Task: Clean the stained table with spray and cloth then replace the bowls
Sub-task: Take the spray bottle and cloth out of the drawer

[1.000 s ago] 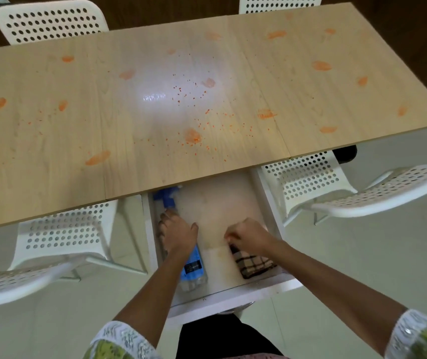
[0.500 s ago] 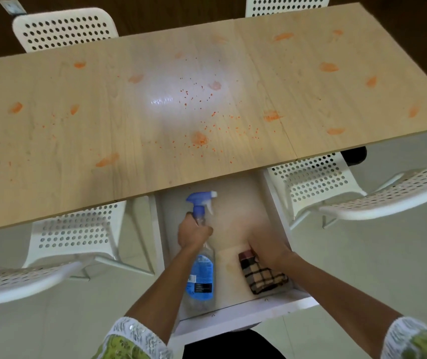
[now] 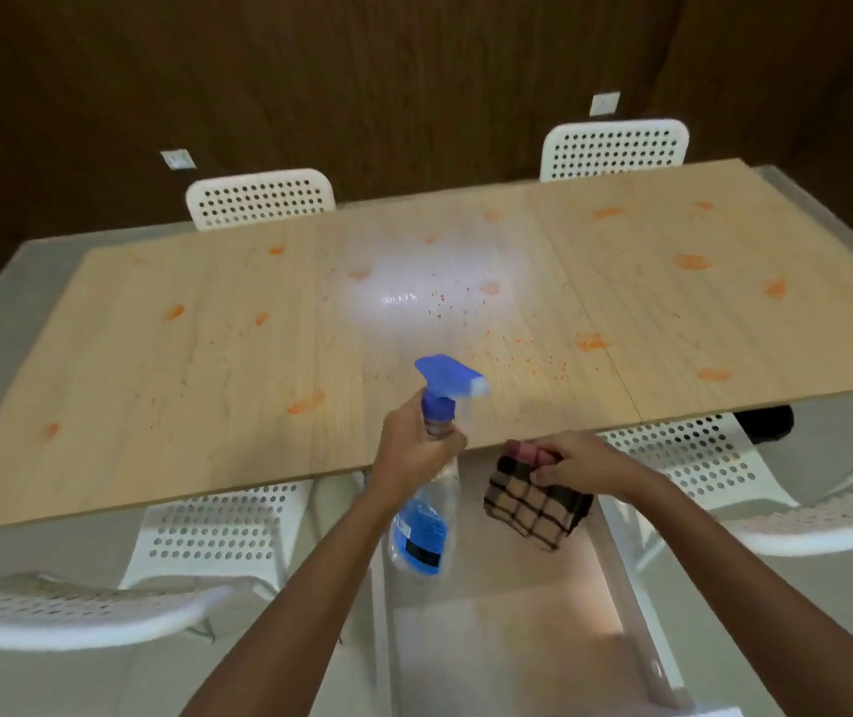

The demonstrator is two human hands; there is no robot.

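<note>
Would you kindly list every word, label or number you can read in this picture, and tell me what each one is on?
No text is legible.
Spray bottle, held in the left hand: a blue label with a dark patch, too blurred to read.
Checked cloth, in the right hand: no writing visible.
Two wall plates: no readable markings.

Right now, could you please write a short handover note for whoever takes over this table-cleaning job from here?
Left hand: gripping the neck of the clear spray bottle with blue trigger head, raised at the near table edge.
Right hand: holding the folded brown checked cloth above the open white drawer.
Wooden table: orange stains all over, not yet sprayed or wiped.
Left: spray, wipe, replace bowls; none in view.
</note>
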